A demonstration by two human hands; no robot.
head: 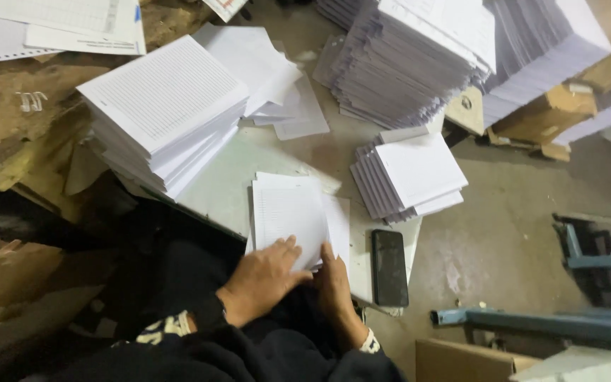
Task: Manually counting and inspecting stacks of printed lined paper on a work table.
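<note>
I saw matt white paper throughout: the sheets under my hands, faintly ruled, and the ruled stack at far left. The table looked smooth, pale and dull. The phone at near right was glossy black. The floor seemed rough, stained concrete. The frame at right looked like blue painted metal. My sleeves were dark cloth.

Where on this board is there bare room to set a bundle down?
One bare patch of board: between the big ruled stack, the folded bundles and the sheets under both hands (left, right). The near right edge is taken by the phone; the far end is crowded with tall stacks.
</note>
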